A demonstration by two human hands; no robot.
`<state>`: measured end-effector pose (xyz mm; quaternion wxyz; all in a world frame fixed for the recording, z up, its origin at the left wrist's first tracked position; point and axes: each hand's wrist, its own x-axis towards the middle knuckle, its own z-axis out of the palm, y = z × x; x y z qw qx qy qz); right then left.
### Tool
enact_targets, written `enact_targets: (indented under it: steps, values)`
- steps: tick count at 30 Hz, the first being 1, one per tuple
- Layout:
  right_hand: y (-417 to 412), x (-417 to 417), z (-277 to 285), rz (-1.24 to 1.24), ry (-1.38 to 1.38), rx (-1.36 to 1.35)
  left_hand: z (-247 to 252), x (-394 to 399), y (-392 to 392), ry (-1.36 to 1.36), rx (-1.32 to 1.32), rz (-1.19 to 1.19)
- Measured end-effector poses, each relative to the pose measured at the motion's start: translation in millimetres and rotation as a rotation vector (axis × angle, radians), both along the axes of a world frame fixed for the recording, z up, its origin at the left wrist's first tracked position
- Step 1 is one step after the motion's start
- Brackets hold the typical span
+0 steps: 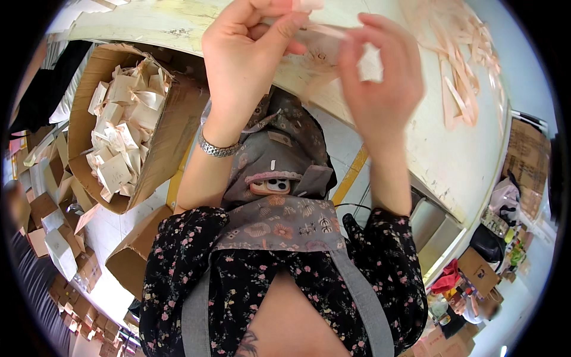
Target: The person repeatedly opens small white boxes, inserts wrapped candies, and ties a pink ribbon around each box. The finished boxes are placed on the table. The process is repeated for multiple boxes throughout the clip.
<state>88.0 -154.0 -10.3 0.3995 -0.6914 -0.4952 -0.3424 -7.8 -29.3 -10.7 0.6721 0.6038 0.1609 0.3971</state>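
Observation:
My left hand [250,53] is raised at the table's near edge, its thumb and fingers pinching a peach satin ribbon [328,29]. A small pale object [308,4] sits at its fingertips, cut off by the top of the picture. The ribbon runs across to my right hand [383,76], which is blurred, with thumb and forefinger closed around its other end. A white patch [371,64] shows within the curl of that hand; I cannot tell what it is. More loose peach ribbons [464,85] lie on the table to the right of my right hand.
The pale worktable [432,156] has a worn edge. Left of my left arm, an open cardboard carton [154,165] holds many small cream boxes [117,172] tied with ribbon. Another carton [134,254] stands below it. A phone [272,186] sits in my apron pocket.

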Motion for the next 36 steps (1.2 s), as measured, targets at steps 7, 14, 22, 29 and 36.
enact_targets:
  steps: [7, 14, 22, 29, 36]
  values:
    - [52.3, 40.2, 66.2, 0.068, 0.460, -0.683, -17.0, 1.2, 16.6, 0.009, 0.224, -0.037]
    - [54.3, -28.6, 118.7, -0.081, 0.050, -0.972, 11.7, 8.6, 29.7, 0.197, 0.673, 0.107]
    - [8.3, -28.4, 14.1, 0.345, 1.187, -0.124, 17.6, 8.1, 4.8, 0.283, 0.531, 0.160]
    - [20.4, -1.4, -9.9, 0.459, 1.256, -0.027, 18.2, 5.1, 22.3, 0.251, 1.051, 0.270]
    - [40.1, 21.8, 3.5, 0.245, 0.069, -0.068, 17.0, 0.4, 40.7, 0.210, 0.455, -0.185]
